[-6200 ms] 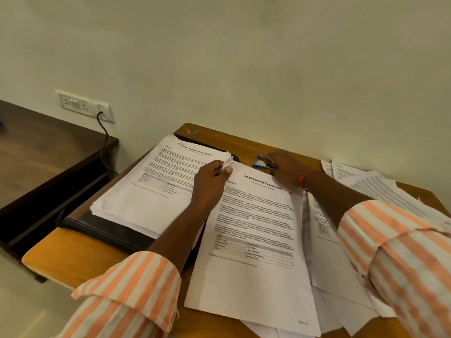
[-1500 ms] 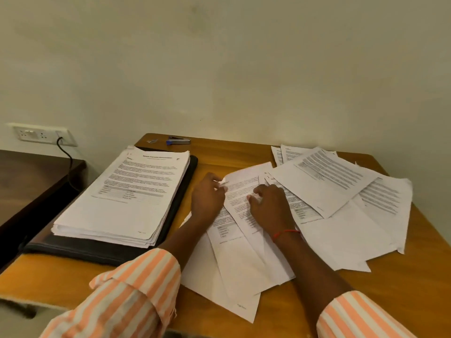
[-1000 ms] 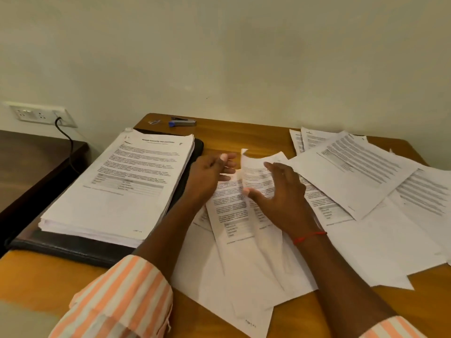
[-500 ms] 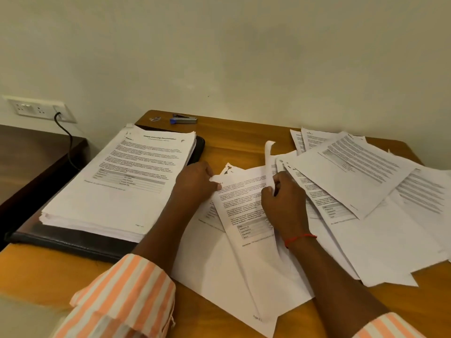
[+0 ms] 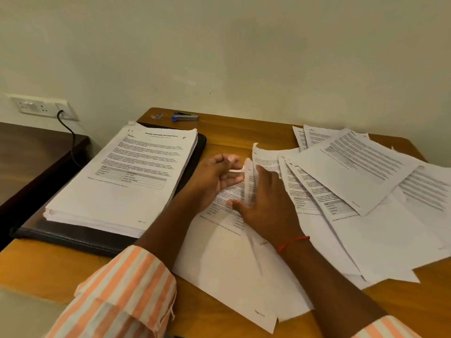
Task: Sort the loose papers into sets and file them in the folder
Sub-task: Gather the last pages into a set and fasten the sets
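Seen from above, a wooden table (image 5: 234, 135) stands against a pale wall. On its left side lies a black folder (image 5: 73, 236), open flat, with a thick stack (image 5: 127, 181) of printed pages resting on it. Loose papers (image 5: 366, 228) spread in overlapping layers across the middle and right of the table, some fanned, some at angles. Both hands meet over the papers just beside the folder. The right hand (image 5: 266, 208), with a red thread (image 5: 291, 242) at the wrist, lies on the papers with fingers straight and thumb spread, gripping nothing. One sheet (image 5: 249, 181) curls up on edge against its fingers. The left hand (image 5: 214, 178) has half-curled fingers, with tips at the top edge of that sheet. Blur hides whether it pinches the sheet. An orange-and-white striped sleeve (image 5: 127, 296) covers the left forearm. A small stapler (image 5: 185, 117) sits at the back edge of the table, well apart from the hands. At far left a socket (image 5: 36, 107) on the wall holds a black cable (image 5: 70, 135), above a dark desk (image 5: 31, 152).
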The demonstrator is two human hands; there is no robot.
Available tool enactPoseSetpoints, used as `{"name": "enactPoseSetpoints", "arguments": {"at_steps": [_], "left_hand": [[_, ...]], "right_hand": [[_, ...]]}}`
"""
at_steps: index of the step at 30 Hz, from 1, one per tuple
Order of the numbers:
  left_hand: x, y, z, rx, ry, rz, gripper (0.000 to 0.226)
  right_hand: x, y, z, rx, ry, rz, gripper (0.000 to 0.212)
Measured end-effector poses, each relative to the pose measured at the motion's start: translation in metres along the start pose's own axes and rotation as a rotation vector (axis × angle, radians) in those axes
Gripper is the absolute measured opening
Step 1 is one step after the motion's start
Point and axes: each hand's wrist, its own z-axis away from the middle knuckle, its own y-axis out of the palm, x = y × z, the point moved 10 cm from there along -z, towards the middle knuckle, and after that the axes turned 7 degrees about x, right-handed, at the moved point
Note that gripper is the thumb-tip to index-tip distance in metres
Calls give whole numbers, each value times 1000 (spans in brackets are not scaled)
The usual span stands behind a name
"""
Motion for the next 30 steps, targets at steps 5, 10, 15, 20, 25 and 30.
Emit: {"name": "enactPoseSetpoints", "arguments": {"at_steps": [5, 10, 15, 20, 25, 30], "left_hand": [[-30, -40, 4, -392, 60, -1101, 26], [-1, -30, -5, -195, -61, -1196, 70], [3, -23, -4, -184, -33, -1210, 67], [-5, -26, -1, -269, 29, -1177, 50], [-43, -16, 22, -551, 342, -1240, 42], [-43, 46, 32, -259, 489, -1174, 37]], "right_hand": [[-29, -28, 0, -233, 77, -262, 38], [-38, -33, 2, -341, 116, -373, 38], [-37, -28, 2, -318, 99, -369, 36], [-12, -14, -2, -119, -35, -463, 30], [-9, -35, -7, -103, -107, -482, 31], [-154, -72, -6, -98, 571, 92, 69]]}}
